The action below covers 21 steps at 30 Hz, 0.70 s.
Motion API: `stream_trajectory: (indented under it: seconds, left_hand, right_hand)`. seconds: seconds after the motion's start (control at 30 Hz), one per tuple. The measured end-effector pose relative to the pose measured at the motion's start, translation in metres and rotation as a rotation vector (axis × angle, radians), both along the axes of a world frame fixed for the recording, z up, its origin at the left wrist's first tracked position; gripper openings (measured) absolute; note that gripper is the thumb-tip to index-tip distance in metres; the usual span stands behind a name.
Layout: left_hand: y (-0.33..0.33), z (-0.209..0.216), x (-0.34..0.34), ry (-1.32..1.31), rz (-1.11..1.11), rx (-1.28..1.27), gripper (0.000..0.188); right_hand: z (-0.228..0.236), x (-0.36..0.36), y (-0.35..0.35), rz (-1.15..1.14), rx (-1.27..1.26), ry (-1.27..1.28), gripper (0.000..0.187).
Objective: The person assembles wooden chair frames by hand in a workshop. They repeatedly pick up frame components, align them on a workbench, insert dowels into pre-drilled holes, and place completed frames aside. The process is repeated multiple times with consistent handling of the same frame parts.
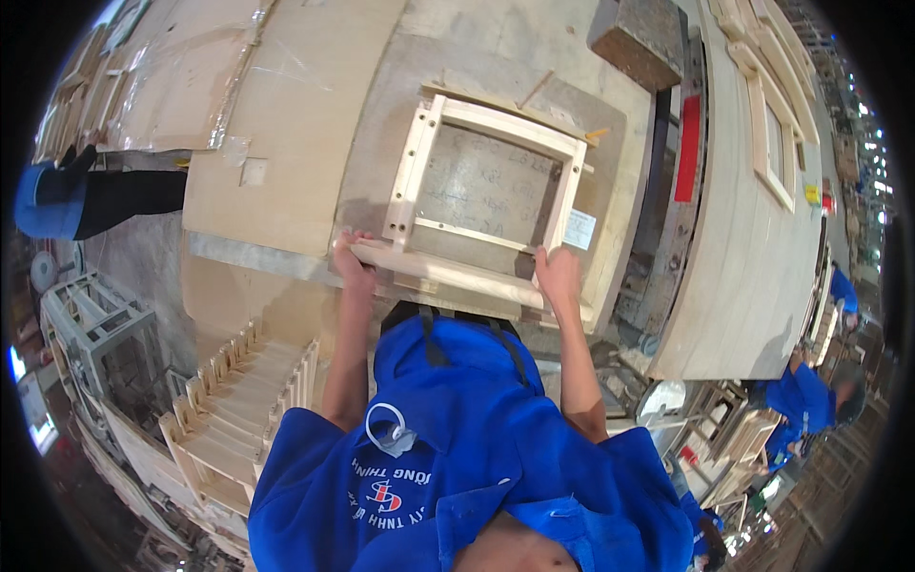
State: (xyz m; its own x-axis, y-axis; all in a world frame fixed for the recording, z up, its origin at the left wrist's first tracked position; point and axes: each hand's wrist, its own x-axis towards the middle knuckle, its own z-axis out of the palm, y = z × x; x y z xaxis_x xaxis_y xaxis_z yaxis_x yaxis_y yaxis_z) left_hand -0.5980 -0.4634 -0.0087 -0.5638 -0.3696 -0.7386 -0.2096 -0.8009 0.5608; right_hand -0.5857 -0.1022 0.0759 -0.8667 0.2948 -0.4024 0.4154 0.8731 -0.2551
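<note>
Fingers (357,238) of our left hand (355,269) curl around one end of a pale wooden rail (438,270), and our right hand (562,274) grips by its other end, so neither is nearer. Its long axis runs left to right between them, slanting toward us at the right, along the near side of a wooden frame (505,124) flat on the table (381,105). We cannot tell whether rail and frame touch. Open room lies leftward; a block (639,43) sits beyond the far right corner.
</note>
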Motion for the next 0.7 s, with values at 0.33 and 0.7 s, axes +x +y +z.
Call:
stream_trajectory:
  seconds: [0.33,0.7]
  left_hand:
    - [0.003,0.010,-0.006,0.012,-0.158,-0.034,0.036]
    - [0.024,0.042,-0.048,-0.267,-0.461,-1.553,0.044]
  right_hand:
    - [-0.007,-0.009,0.011,0.008,-0.020,0.032,0.036]
    - [0.002,-0.033,0.035,-0.012,-0.192,-0.122,0.045]
